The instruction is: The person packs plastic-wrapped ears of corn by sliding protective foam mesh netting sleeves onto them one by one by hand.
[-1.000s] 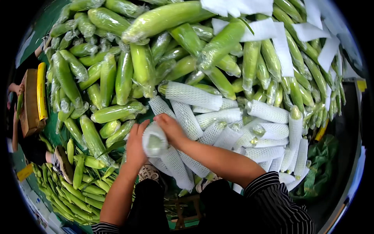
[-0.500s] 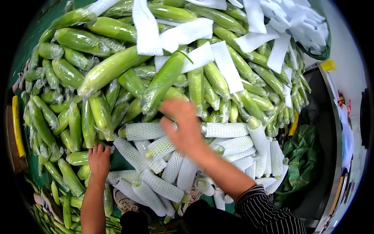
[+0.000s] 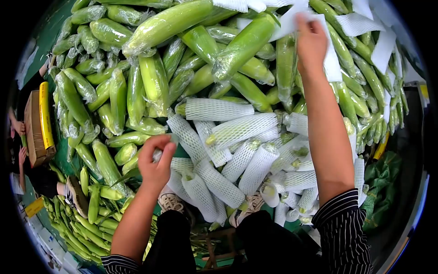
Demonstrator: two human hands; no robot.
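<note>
My right hand (image 3: 312, 45) reaches to the upper right, its fingers closed on the end of a flat white foam net sleeve (image 3: 288, 22), which is slightly blurred. Under that wrist a second white sleeve (image 3: 331, 55) lies across the pile. My left hand (image 3: 156, 160) hovers over the left side with curled, pinched fingers. A small clear or pale bit shows at them, too small to name. Near it lie long green gourd-like vegetables (image 3: 109, 164) wrapped in clear film. Between my arms, several sleeved vegetables (image 3: 219, 182) lie in stretched white netting.
Film-wrapped vegetables (image 3: 166, 25) heap up at the far side. Unwrapped thin green ones (image 3: 82, 228) lie at the lower left. A brown box (image 3: 34, 123) with a yellow strip stands left, beside another person's hand (image 3: 19, 128). Green sacking (image 3: 383, 182) lies at right.
The view has shifted, so the pile sits higher and further right. My right hand has moved up and right onto a foam sleeve. My left hand has lifted off a wrapped vegetable, fingers curled.
</note>
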